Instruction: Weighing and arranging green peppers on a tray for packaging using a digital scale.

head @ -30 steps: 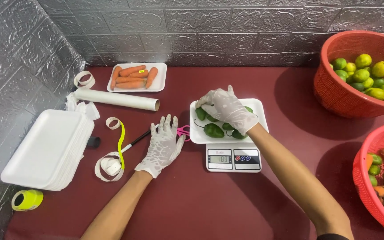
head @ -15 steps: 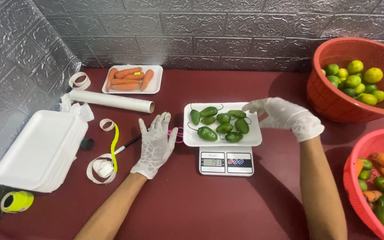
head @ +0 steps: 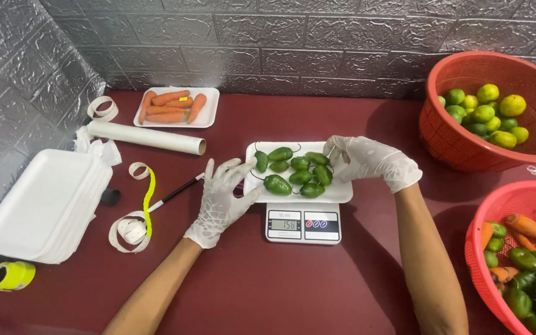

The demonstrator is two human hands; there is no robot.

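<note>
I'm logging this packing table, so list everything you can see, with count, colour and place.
Peppers: about eight, green, on tray on scale.
Tray: one, white, on scale.
Scale: one, white, table centre.
Carrots: four, orange, white tray, back left.
Roll: one, white, left of scale.
Tray stack: white, far left.
Label strips: white and yellow, beside stack.
Tape: one, yellow, front left.
Limes: many, green-yellow, back red basket.
Mixed vegetables: front red basket.
Left hand: gloved, at tray's left edge.
Right hand: gloved, at tray's right end.

Bright, even light from above. Soft shadows under my arms and beside red baskets (head: 497, 118) on maroon table (head: 293, 285). Sheen on grey wall (head: 280, 37). Sharp focus; slight edge distortion.
</note>
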